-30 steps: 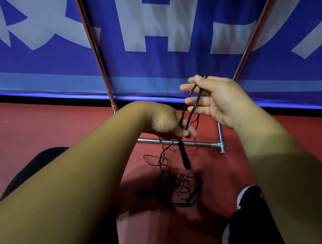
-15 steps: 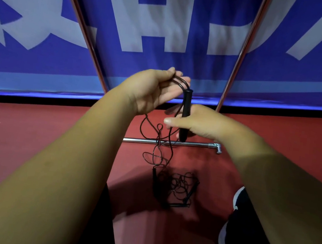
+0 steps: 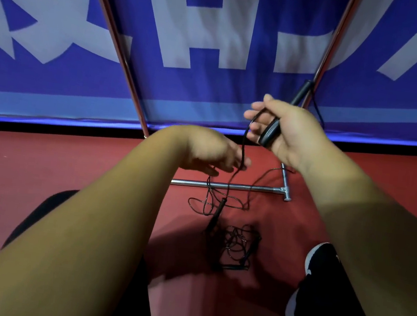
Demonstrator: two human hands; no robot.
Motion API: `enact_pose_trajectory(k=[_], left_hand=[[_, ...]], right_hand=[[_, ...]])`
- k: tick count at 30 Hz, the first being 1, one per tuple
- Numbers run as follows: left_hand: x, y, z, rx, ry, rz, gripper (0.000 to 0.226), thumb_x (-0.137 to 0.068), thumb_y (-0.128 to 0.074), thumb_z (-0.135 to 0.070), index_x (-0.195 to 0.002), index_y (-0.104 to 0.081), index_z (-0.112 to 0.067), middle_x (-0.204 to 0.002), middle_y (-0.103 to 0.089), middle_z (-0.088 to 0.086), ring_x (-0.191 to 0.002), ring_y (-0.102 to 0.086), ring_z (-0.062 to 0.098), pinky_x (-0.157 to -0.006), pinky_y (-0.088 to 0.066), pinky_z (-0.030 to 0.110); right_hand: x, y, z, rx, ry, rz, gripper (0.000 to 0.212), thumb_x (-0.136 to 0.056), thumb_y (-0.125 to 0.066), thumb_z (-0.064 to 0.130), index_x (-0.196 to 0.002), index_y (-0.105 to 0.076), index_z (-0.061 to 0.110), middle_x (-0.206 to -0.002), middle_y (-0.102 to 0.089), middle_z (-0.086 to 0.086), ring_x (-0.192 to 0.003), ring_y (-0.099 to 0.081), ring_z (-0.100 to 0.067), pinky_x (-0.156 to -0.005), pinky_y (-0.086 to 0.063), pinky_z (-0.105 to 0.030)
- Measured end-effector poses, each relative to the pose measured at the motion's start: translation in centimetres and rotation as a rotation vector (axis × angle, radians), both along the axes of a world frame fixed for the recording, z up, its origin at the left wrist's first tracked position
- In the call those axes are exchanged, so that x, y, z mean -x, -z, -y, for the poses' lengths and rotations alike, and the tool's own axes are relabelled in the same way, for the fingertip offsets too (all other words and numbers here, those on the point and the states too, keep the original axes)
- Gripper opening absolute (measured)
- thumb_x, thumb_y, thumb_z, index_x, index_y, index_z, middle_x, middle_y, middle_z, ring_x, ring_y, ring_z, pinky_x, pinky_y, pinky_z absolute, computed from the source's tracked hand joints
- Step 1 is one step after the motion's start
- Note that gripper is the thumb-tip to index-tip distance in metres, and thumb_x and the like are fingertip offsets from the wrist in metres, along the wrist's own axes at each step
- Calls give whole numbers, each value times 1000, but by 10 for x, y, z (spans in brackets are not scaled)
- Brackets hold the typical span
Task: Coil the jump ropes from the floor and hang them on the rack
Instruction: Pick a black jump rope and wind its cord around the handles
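My right hand [image 3: 286,131] grips a black jump rope handle [image 3: 301,91] that sticks up behind its fingers, with a loop of thin black cord across the palm. From there the cord [image 3: 243,146] drops to my left hand [image 3: 214,152], which holds it between the fingertips lower down. Below, the same cord trails in loose loops over the red floor to its second handle [image 3: 217,212]. A second jump rope [image 3: 239,246] lies in a tangled heap on the floor. The metal rack [image 3: 227,186] stands just behind, its base bar on the floor.
Two slanted rack poles [image 3: 117,39] rise in front of a blue banner with white letters. My black shoe [image 3: 317,286] with a white sole stands at the right, my dark-clad knee [image 3: 38,215] at the lower left. Red floor [image 3: 29,160] spreads to either side.
My right hand has risen to the right with the handle. My left hand has dropped from above to below it and now holds the hanging cord.
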State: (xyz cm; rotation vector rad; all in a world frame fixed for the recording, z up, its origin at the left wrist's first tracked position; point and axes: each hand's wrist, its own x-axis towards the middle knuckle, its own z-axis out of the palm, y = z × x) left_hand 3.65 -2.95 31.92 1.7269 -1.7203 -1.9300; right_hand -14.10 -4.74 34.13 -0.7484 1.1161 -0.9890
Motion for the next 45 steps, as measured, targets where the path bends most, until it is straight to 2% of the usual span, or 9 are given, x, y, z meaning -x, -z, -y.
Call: enact_pose_trajectory(k=[3,8,14,17,22,26,32,37,45], left_hand=[[2,2,-5,36,94,28,22,-102,-63,-14,-114,-76,-27,-124,-75,-8,-127,-62,10,-112,-42,35],[2,-7,2,86,-134,-175,19,-111,-49,-17,-105,-67,-18,-105,-79,0,-95,-73,17,-89,-56,34],[-5,-25,18,-17,-747,-702,19,-112,-42,-12,-104,-59,-9,-94,-79,5,-83,-79,16,-70,-65,31],[-13,-26,22,-53,-926,-886,22,-112,-41,-9,-99,-58,-4,-86,-78,13,-79,-79,20,-70,-66,34],[-27,-24,27,0,-1075,-907,27,-113,-35,-12,-112,-55,6,-96,-77,19,-88,-79,28,-83,-64,43],[-31,-22,22,25,-926,-579,35,-102,-29,-4,-128,-52,3,-123,-72,21,-108,-74,34,-93,-59,47],[-21,-8,-4,74,24,112,39,-99,-59,-13,-134,-62,-29,-135,-68,-7,-125,-63,18,-108,-50,46],[-10,-6,-6,125,72,-42,37,-99,-70,-30,-135,-62,-34,-133,-68,-18,-129,-58,8,-109,-44,42],[-5,-7,1,129,-129,-185,26,-103,-65,-24,-124,-65,-11,-116,-77,9,-81,-69,19,-87,-59,40]], right_hand=[[5,1,4,-12,38,16,29,-111,-53,32,-104,-69,8,-84,-80,-7,-58,-67,-12,-60,-61,-30],[14,10,14,-105,25,-45,33,-111,-53,35,-119,-67,7,-110,-81,-12,-89,-79,-22,-73,-63,-36],[22,27,2,-111,-522,-633,49,-86,-48,-7,-111,-78,23,-110,-81,6,-119,-71,-19,-89,-50,-37],[18,31,-7,-156,-772,-611,52,-88,-45,-4,-119,-77,23,-122,-78,13,-133,-64,-16,-98,-45,-40],[7,23,-13,-168,-703,-412,28,-111,-45,11,-121,-71,15,-119,-80,-7,-115,-75,-29,-109,-53,-48],[-1,13,-11,-133,-467,-248,28,-113,-43,13,-126,-67,10,-115,-80,-11,-103,-79,-33,-92,-62,-44],[-1,2,-1,-154,-190,24,23,-112,-44,12,-123,-63,5,-110,-81,-12,-93,-81,-25,-73,-67,-38],[3,4,4,-149,-76,93,23,-112,-45,10,-126,-61,3,-109,-81,-12,-94,-81,-26,-73,-67,-38],[14,16,16,-328,-53,-129,14,-102,-48,9,-102,-58,-1,-98,-73,-23,-88,-79,-35,-69,-67,-45]])
